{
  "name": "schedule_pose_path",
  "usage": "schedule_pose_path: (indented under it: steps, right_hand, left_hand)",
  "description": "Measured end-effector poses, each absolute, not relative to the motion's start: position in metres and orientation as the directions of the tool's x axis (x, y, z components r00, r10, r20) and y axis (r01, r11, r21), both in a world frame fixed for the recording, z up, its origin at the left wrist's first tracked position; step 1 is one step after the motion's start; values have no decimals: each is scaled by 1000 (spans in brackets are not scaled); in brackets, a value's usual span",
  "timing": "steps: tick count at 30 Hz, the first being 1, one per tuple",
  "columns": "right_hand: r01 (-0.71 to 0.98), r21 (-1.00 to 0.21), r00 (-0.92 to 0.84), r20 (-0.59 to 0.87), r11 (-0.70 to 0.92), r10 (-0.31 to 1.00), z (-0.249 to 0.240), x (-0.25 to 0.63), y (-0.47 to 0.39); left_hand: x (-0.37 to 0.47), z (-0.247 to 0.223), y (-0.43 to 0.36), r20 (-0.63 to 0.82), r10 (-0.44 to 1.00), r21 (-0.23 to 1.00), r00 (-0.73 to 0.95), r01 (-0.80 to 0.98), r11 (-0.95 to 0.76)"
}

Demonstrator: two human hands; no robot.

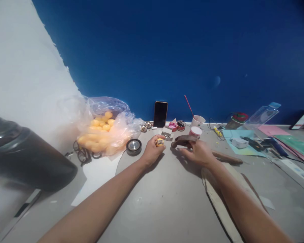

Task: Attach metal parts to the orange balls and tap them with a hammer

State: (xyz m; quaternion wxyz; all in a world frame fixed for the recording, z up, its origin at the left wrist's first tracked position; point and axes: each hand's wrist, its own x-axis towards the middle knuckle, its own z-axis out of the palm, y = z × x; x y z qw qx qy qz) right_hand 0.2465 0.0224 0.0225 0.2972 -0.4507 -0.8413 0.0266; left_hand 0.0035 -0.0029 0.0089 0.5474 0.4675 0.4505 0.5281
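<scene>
Between the fingers of my left hand point(153, 150) is a small orange ball point(159, 142) with shiny round metal pieces on its surface. My right hand point(199, 153) is closed round a hammer point(184, 139) close to its dark metal head. The wooden handle point(229, 157) sticks out to the right behind that hand, and some of its fingers are hidden. Just beyond my left hand lies a small grey packet or card point(166, 134) with shiny bits on it. Farther back, two shiny studded balls point(145, 127) rest near the wall.
At left are a clear bag of orange balls point(103, 135), a round black lid point(133, 147), glasses point(82, 155) and a large dark cylinder point(28, 155). A phone point(160, 114) leans on the wall. A paper cup point(198, 120), a clear bottle point(262, 114) and a cloth-like strip point(225, 206) are at right.
</scene>
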Motion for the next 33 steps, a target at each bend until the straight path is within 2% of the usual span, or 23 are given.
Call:
schedule_pose_path:
  steps: [5,10,15,20,25,29,33]
  right_hand:
    - [822,-206,-283,663,532,693,19,241,17]
    - [839,-170,-218,764,517,607,17,237,9]
    - [784,-158,-330,714,601,617,17,231,6]
    - [819,-214,-233,724,533,649,19,235,6]
    - [773,-186,-356,664,606,658,19,232,4]
    - [816,-80,-279,813,572,512,22,232,3]
    - [758,78,-393,847,647,359,28,229,2]
  left_hand:
    - [6,8,-6,19,998,984,62,-181,-7]
    - [9,9,-6,5,996,984,94,-176,12]
    - [7,11,-6,54,993,995,105,-93,-44]
    - [8,12,-7,25,994,998,102,-65,-18]
    - [7,13,-8,40,991,996,131,-84,-29]
    - [7,13,-9,19,996,999,87,-38,-16]
    - [9,13,-10,31,994,999,105,-18,-30]
